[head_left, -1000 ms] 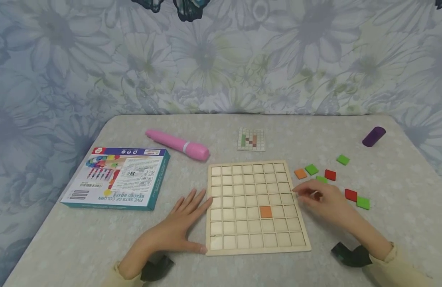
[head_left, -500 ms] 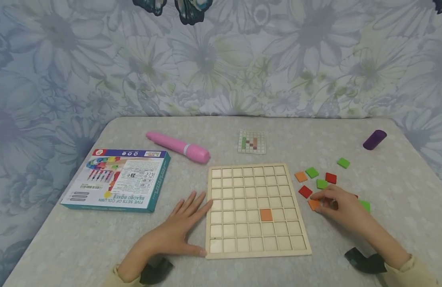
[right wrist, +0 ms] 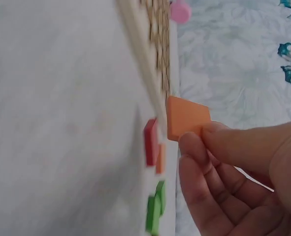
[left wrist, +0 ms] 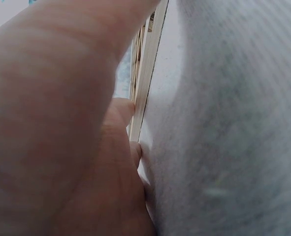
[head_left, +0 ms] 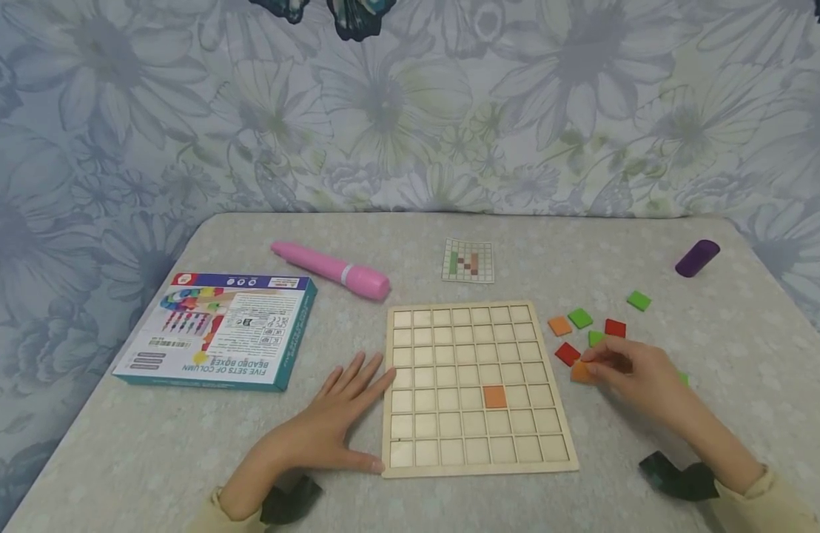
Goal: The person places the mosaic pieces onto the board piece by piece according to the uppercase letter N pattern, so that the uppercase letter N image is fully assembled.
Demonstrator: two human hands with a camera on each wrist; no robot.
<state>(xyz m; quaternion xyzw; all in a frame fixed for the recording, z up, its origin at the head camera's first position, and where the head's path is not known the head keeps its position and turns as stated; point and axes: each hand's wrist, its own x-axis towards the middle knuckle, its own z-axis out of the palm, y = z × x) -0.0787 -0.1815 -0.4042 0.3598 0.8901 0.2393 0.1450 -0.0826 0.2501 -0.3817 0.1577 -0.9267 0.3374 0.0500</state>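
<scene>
An orange square tile [right wrist: 188, 118] is pinched between thumb and fingertips of my right hand [head_left: 639, 376], to the right of the wooden grid board [head_left: 450, 473]. In the right wrist view the tile is raised off the table. One orange tile [head_left: 494, 397] lies in a cell of the board. My left hand [head_left: 330, 426] lies with fingers spread at the board's left side, its thumb and index fingertip at the frame. Beside the right hand lie a red tile [head_left: 567, 354], another orange tile [head_left: 559, 326] and several green and red ones, some partly hidden by that hand.
Behind the board lies a small pattern card [head_left: 468, 260] with coloured squares. A pink pen-shaped object [head_left: 330, 269] and a flat cardboard box [head_left: 217, 332] are at left. Far right is a purple cylinder [head_left: 697, 258]. A floral backdrop [head_left: 410, 111] rises behind the table.
My right hand has moved right from the board's edge to the loose tiles and picked up an orange tile. A red tile it was covering now shows. The left hand stays put.
</scene>
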